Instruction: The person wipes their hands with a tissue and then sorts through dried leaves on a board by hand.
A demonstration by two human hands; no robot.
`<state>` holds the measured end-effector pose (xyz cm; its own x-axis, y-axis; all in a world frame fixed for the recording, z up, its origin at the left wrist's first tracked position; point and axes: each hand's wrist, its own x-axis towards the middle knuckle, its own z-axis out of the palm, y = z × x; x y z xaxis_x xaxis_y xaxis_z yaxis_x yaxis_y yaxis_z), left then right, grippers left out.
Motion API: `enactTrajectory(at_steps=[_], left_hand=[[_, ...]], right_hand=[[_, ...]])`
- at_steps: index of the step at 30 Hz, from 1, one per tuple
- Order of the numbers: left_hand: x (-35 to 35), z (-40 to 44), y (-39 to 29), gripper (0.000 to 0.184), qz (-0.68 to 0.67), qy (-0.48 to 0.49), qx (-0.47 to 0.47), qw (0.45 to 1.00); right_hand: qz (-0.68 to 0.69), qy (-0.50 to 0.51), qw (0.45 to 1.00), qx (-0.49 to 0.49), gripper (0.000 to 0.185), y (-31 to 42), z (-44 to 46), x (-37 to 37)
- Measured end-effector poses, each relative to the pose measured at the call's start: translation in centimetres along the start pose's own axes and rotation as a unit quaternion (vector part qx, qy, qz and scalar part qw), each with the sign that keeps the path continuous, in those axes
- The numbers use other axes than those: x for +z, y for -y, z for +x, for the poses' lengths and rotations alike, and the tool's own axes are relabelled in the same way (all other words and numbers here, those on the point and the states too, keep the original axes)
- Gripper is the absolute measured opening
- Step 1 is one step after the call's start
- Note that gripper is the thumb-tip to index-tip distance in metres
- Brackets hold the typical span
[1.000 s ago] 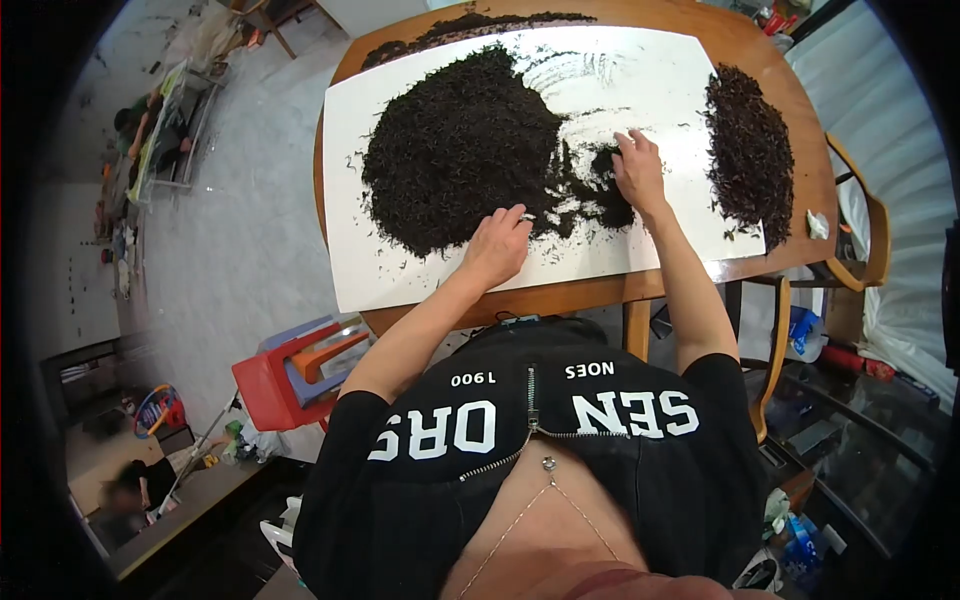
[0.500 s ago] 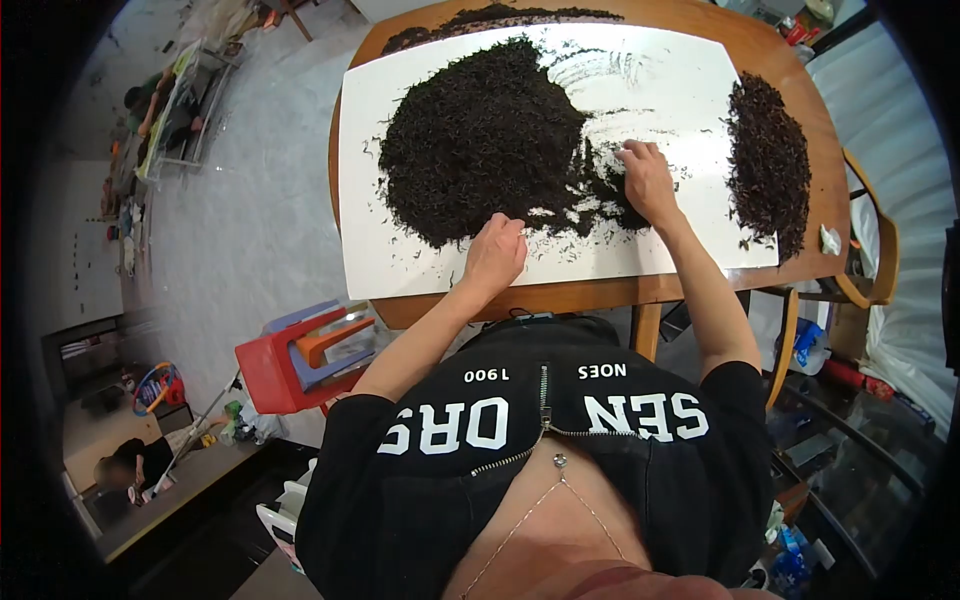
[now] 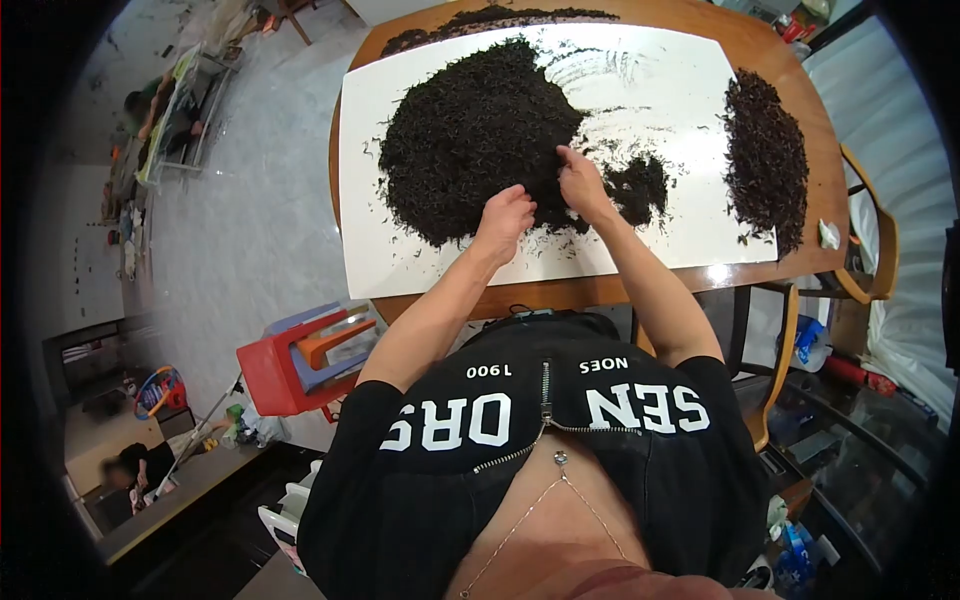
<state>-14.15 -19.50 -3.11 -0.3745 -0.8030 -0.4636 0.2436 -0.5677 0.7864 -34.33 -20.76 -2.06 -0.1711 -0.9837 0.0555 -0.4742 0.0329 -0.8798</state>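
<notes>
A big heap of dark, twisted dry leaves that look like tea (image 3: 470,130) covers the left half of a white board (image 3: 690,235). My left hand (image 3: 505,220) is at the heap's near right edge, its fingers curled in; whatever they pinch is too small to make out. Against the heap's right edge, my right hand (image 3: 582,185) has its index finger stretched out, touching the leaves. To the right of that hand lies a small loose patch of the same leaves (image 3: 640,190). Scattered bits dot the board around both hands.
The board rests on a wooden table (image 3: 820,170). A long leaf pile (image 3: 765,150) lies along the board's right end, and a thin strip (image 3: 500,16) lies at the far edge. A wooden chair (image 3: 880,240) stands right; a red plastic stool (image 3: 275,378) stands left. Another person (image 3: 140,465) is lower left.
My right hand has moved left from the smaller patch to the heap's edge, and leaves there have shifted toward the heap. My left hand has gone slightly up and right.
</notes>
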Motion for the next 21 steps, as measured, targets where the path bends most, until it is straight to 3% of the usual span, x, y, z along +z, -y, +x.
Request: enactTrajectory(at_steps=[9,14,18,21], left_hand=[[1.8,0.3,-1.4,0.04,-0.117,-0.004,-0.058,0.991],[0.9,0.0,-1.5,0.027,-0.054,0.086,-0.036,0.994],[0.6,-1.4,-2.7,0.021,0.11,0.007,-0.007,0.994],[-0.1,-2.5,-3.5,0.022,0.164,-0.003,0.009,0.986]], right_hand=[[0.201,0.027,0.969,0.141,0.041,1.8,-2.7,1.1],[0.192,0.081,0.973,0.096,0.035,2.1,-3.4,0.2],[0.089,0.123,0.979,0.138,0.033,1.8,-3.3,-2.4],[0.075,0.084,0.985,0.128,0.031,2.6,-3.8,-4.7]])
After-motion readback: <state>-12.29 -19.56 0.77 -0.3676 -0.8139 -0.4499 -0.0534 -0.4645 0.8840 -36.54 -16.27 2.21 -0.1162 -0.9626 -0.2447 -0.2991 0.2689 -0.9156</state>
